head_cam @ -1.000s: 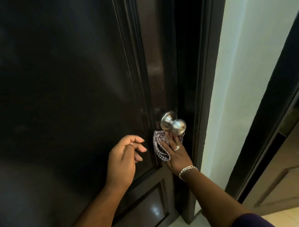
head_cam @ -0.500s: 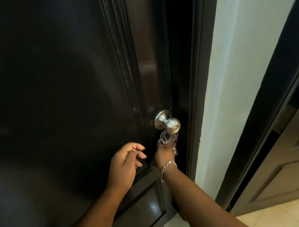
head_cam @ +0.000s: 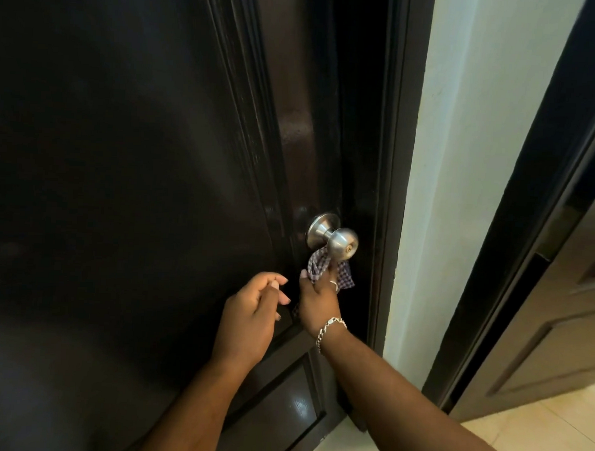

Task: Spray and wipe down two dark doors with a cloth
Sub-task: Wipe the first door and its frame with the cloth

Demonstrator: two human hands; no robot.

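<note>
— Nearest the camera, what are the hands doing?

— Both forearms reach up from the bottom edge. The left hand (head_cam: 251, 317) hangs loosely curled just in front of the dark door (head_cam: 120, 183), fingers bent toward the palm and gripping nothing. Just to its right, the right hand (head_cam: 318, 301) has its fingers bunched round a checked cloth (head_cam: 323, 269), with a chain bracelet (head_cam: 329, 330) on that wrist.

— And where is the cloth exactly?

— Pushed up against the underside of the silver door knob (head_cam: 336, 239), touching it, so I judge the knob area is being wiped.

— What could go wrong?

— Only a small wad is held, so it could slip out as it rubs round the knob. Pressing hard might turn the knob or swing the door, if it is unlatched; I cannot tell. The bracelet could also scrape the glossy panel.

— Further back?

— A pale wall (head_cam: 462, 164) right of the frame, then a second dark door (head_cam: 534, 235) far right, standing ajar. It probably remains to be cleaned. No spray bottle is visible.
</note>
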